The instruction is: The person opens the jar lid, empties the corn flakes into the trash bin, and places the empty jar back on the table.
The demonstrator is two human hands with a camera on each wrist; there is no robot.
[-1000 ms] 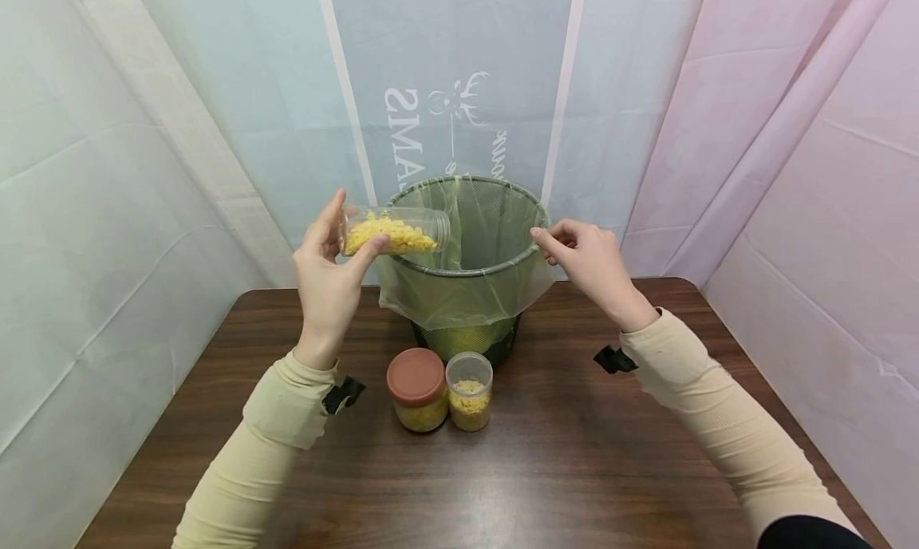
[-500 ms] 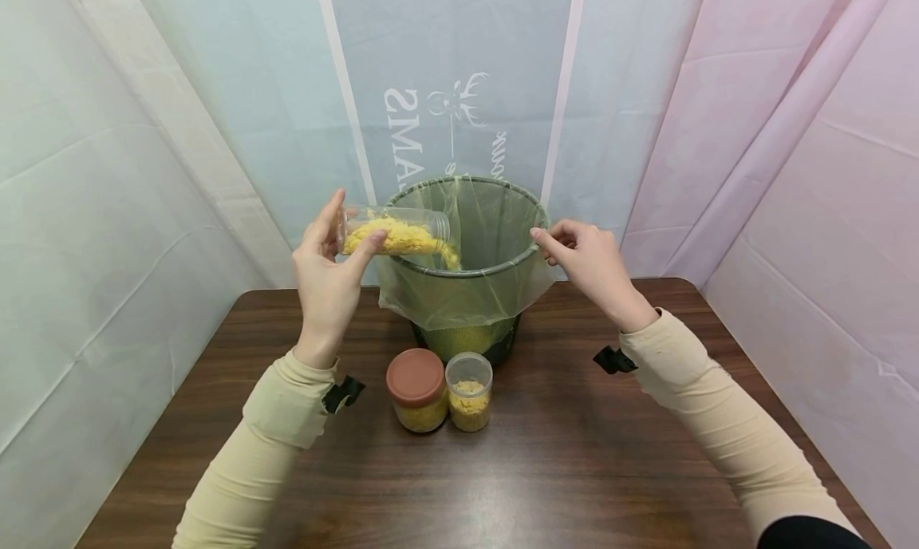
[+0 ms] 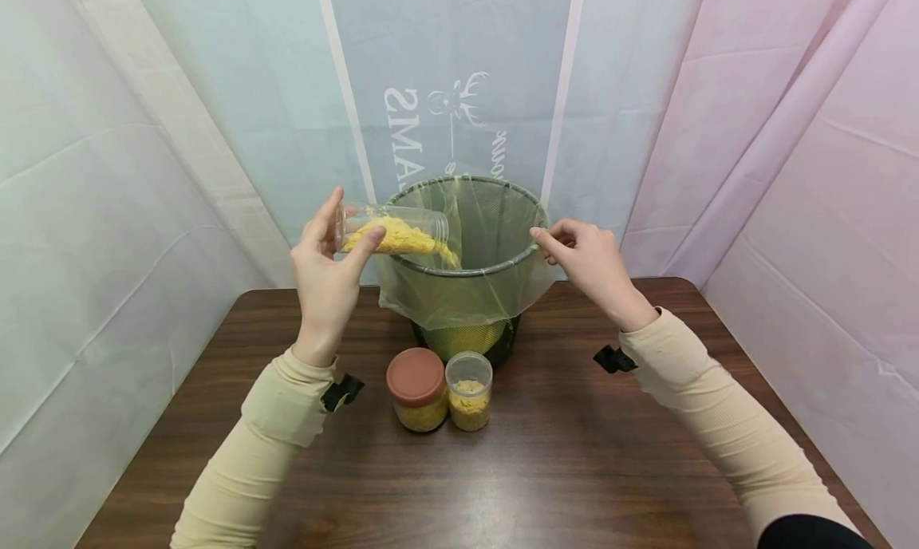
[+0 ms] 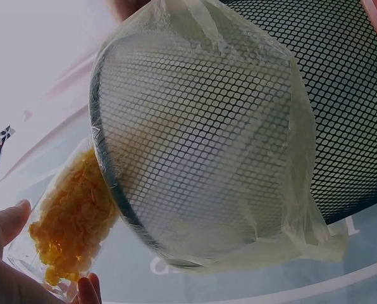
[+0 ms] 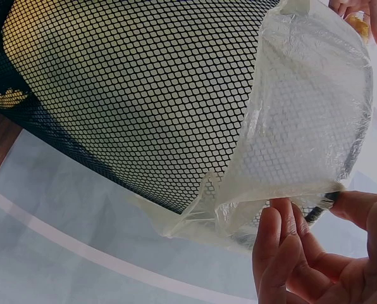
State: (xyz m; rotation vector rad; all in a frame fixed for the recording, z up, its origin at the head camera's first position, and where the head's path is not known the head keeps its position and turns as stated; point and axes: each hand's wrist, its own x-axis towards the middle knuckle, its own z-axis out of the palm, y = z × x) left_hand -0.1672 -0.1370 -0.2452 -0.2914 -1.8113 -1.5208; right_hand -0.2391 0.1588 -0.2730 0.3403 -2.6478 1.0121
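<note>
My left hand (image 3: 326,282) grips a clear jar (image 3: 391,230) of yellow flakes by its base end, lying tipped on its side. The jar's open mouth is over the near left rim of a black mesh bin (image 3: 463,337). Yellow flakes (image 3: 449,255) spill from the mouth into the bin. A thin pale green plastic bag (image 3: 459,302) lines the bin and folds down over its rim. At the right side of the rim my right hand (image 3: 585,258) pinches the bag's edge and the rim between thumb and fingers, as the right wrist view (image 5: 315,247) also shows.
Before the bin stand a jar with a reddish-brown lid (image 3: 416,377) and, touching it, a lidless clear jar (image 3: 470,393), both with yellow flakes inside. They stand on a dark wooden table (image 3: 560,461). Printed pale curtains (image 3: 459,54) hang behind and at both sides.
Flakes that were inside the jar one second ago now pour from its mouth into the bin. The left hand has shifted very slightly; the right hand stays at the rim.
</note>
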